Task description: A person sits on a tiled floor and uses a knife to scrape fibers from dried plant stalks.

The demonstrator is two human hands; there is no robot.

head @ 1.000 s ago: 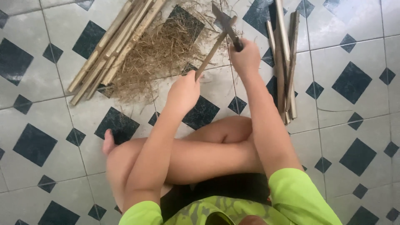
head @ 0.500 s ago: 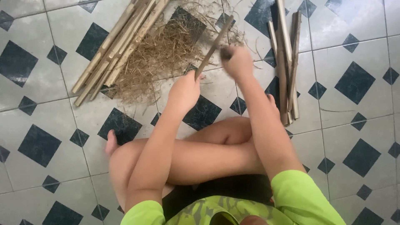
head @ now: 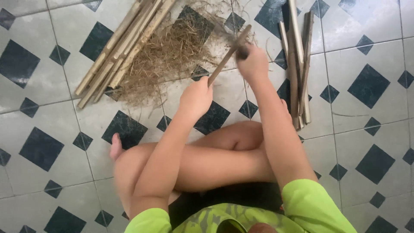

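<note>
Left hand: closed around low end of stick, held slanted above floor.
Right hand: gripping dark knife handle against upper stick.
Stick: probably light, stiff, splintery; best held low, clear of blade.
Nearby: shavings, stick bundles.

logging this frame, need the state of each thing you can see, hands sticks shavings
left hand: shut on thin stick
thin stick: held tilted, tip raised over the shavings
right hand: shut on knife handle
knife handle: gripped against the stick; blade blurred
shavings: loose heap on the floor
left bundle: lying flat
right bundle: lying flat
</note>
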